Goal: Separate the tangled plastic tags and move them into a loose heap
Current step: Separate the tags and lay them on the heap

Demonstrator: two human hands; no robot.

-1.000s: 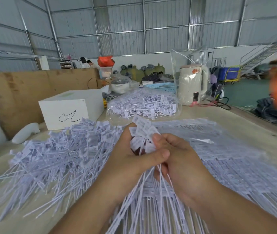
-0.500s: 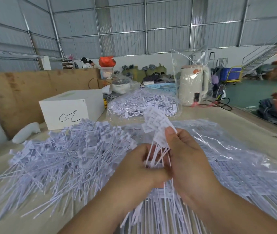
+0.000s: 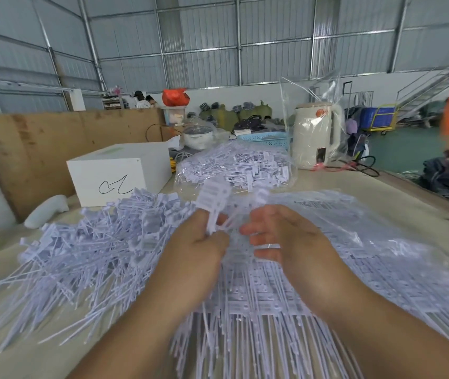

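On the pale worktop (image 3: 398, 203), a loose heap of white plastic tags (image 3: 86, 258) already lay left. The left hand (image 3: 198, 250) pinched a small tag bunch (image 3: 213, 203); the right hand (image 3: 286, 242) hovered slack beside it. Many joined white tags (image 3: 259, 310) remained near.

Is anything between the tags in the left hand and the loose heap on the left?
Nothing visible. The left hand holds the small bunch of white plastic tags right beside the loose heap of white tags; only open air lies between.
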